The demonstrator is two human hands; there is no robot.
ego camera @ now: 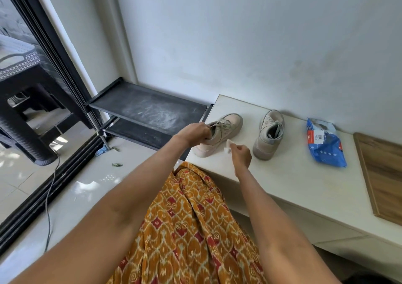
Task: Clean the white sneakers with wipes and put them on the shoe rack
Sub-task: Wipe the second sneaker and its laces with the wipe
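Two off-white sneakers stand on a pale low counter (282,188). My left hand (195,132) grips the collar of the left sneaker (228,127), which is tilted with its toe pointing away. My right hand (240,154) pinches a small crumpled white wipe (228,148) against that sneaker's side, near the sole. The second sneaker (269,136) stands untouched to the right, heel toward me. A blue pack of wipes (325,146) lies further right. The black two-tier shoe rack (148,110) stands left of the counter against the wall, its dusty shelves bare.
A wooden board (382,175) lies at the counter's right end. A sliding glass door with a black frame (54,70) runs along the left, with a cable (51,186) trailing over the glossy tiled floor. An orange patterned skirt (191,229) fills the foreground.
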